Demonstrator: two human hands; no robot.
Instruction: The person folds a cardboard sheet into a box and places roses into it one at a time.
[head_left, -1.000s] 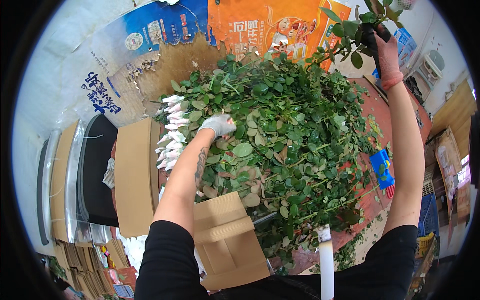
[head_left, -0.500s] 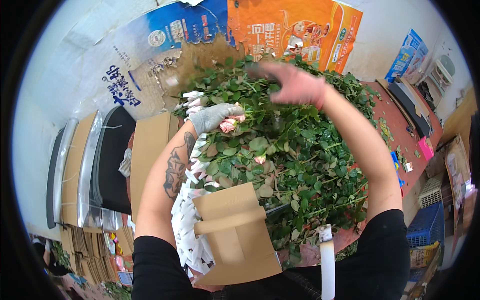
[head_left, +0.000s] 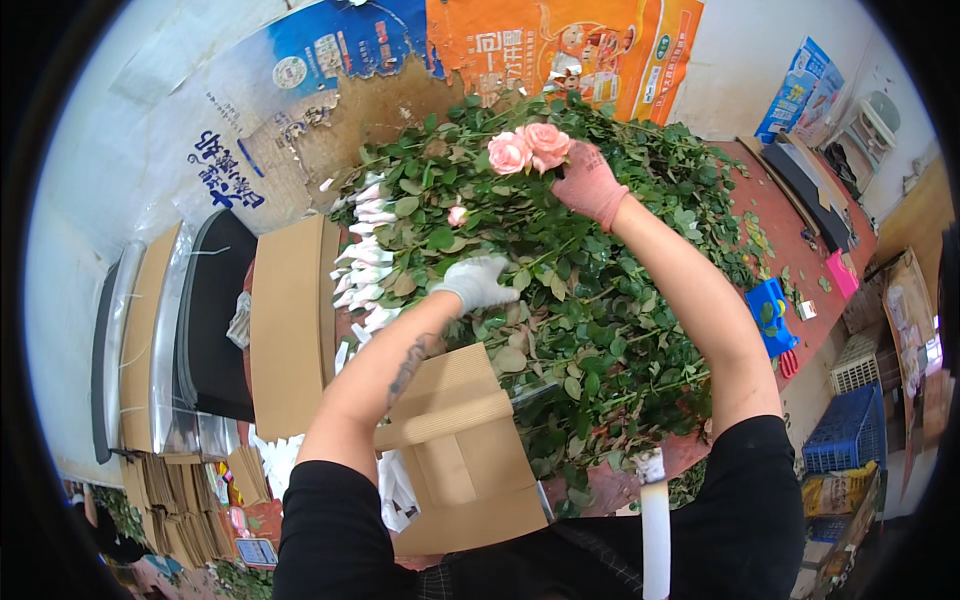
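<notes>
Two full pink roses [head_left: 528, 149] stand out above the foliage, their blooms beside the fingers of my right hand [head_left: 592, 185]. That hand wears a pink glove and is closed around the stems just under the heads. My left hand [head_left: 478, 283], in a pale grey glove, reaches over the leaves with fingers stretched out and nothing visible in it. Beneath both hands spreads a thick pile of leafy rose stems [head_left: 610, 300]. A smaller pink rose [head_left: 457, 216] shows among the leaves above my left hand. White-sleeved flower heads [head_left: 368, 262] line the pile's left edge.
An open cardboard box piece [head_left: 460, 460] lies close to my body. Folded cardboard [head_left: 290, 310] and black sheets [head_left: 215, 320] lean at left. On the red table [head_left: 815, 255] at right are a blue tool [head_left: 768, 318] and a pink item [head_left: 842, 274]. A blue crate [head_left: 845, 430] stands lower right.
My right hand has come to hold two large pink roses above the pile. My left hand has left the pink bloom it was at and moved nearer and right, its fingers now extended.
</notes>
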